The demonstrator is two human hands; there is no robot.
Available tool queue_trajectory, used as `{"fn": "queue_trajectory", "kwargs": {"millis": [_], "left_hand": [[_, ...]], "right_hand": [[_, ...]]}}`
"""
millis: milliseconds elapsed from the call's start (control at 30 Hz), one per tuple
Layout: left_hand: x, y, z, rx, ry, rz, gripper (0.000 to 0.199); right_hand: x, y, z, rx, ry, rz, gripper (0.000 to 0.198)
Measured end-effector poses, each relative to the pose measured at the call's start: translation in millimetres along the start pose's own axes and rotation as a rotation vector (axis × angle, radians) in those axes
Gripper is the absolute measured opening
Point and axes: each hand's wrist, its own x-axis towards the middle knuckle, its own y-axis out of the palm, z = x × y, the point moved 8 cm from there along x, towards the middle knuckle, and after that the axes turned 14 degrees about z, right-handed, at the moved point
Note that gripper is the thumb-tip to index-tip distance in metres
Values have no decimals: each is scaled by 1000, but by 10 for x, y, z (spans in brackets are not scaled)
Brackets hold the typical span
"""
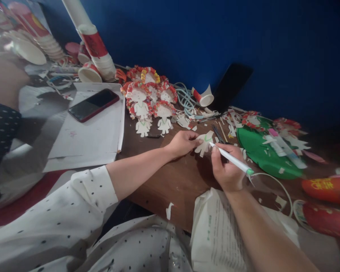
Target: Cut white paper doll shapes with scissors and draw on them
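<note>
My left hand (183, 144) pinches the edge of a small white paper doll cutout (206, 140) between thumb and fingers. A green line runs across the top of this cutout. In my right hand (228, 166) is a white marker (234, 160) with a green end, its tip at the cutout's right side. Behind my left hand stands a cluster of paper dolls (164, 112) with red curled-paper hair, several with little white dress-shaped bodies. Dark scissors (217, 134) lie just beyond the cutout, partly hidden by my right hand.
A phone (93, 105) rests on a white box lid (83, 141) at left. Stacked paper cups (98, 53) lean behind it. Green round sheet (260, 151) lies right, with paper scraps about. A tissue pack (215, 234) sits at the near edge. Another person's sleeve (2, 139) shows far left.
</note>
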Motion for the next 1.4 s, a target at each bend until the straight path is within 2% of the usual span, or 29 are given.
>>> {"fn": "queue_trajectory", "kwargs": {"millis": [667, 900, 1133, 1400], "left_hand": [[13, 6, -8, 36, 45, 15, 29], [-11, -3, -34, 43, 24, -5, 30], [-23, -2, -56, 43, 42, -10, 30], [-13, 9, -41, 37, 38, -1, 30]], "right_hand": [[19, 40, -6, -7, 8, 35, 16], [-15, -34, 66, -59, -42, -28, 14], [-4, 8, 108, -65, -89, 13, 11], [-1, 38, 80, -84, -57, 39, 13]]}}
